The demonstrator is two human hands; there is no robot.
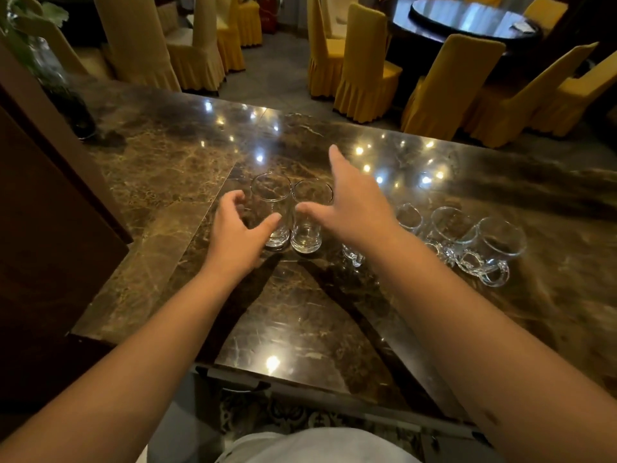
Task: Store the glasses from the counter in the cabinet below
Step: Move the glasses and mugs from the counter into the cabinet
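Note:
Two tall clear glasses stand side by side on the brown marble counter (300, 312): the left glass (271, 208) and the right glass (309, 225). My left hand (235, 230) is curled open around the left glass, thumb near its lower side, not clearly gripping. My right hand (354, 202) is spread open just right of the right glass, thumb beside its rim. Right of my right hand lie several clear glass mugs with handles (480, 245), one partly hidden under my wrist.
A dark wooden panel (43, 228) rises at the left edge of the counter. A plant in a glass vase (50, 71) stands at the far left corner. Yellow-covered chairs (364, 61) and a round dark table (467, 18) fill the room beyond.

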